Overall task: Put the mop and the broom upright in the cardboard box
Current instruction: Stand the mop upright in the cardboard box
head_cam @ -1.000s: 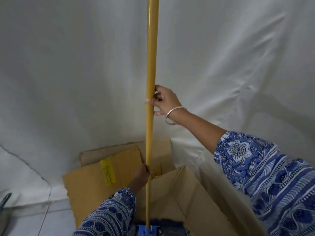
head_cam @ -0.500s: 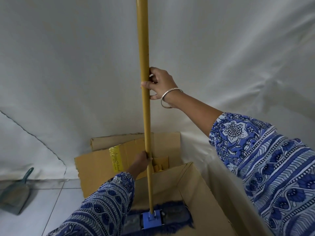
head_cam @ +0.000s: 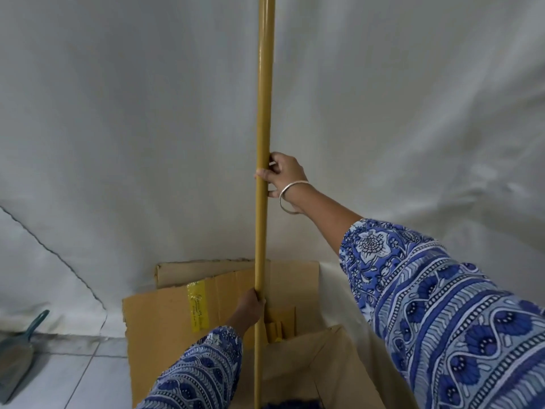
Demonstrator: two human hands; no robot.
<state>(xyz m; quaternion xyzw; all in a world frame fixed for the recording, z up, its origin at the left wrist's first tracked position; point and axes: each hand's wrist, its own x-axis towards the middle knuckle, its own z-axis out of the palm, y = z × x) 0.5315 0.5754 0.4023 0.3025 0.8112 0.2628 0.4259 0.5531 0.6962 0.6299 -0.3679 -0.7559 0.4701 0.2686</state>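
The mop's long yellow handle stands almost upright through the middle of the view and runs down into the open cardboard box. Only a dark blue fringe of the mop head shows at the bottom edge. My right hand is closed around the handle about halfway up. My left hand grips the same handle lower down, just above the box opening. The broom is not in view.
A white cloth hangs behind the box as a backdrop. The box's flaps stand open at the back and left, one with yellow tape. A teal dustpan lies on the tiled floor at far left.
The view tilted up and down while the mop stayed in the box; half a second ago its blue head showed fully, now only the fringe. Both hands kept their grip on the handle.
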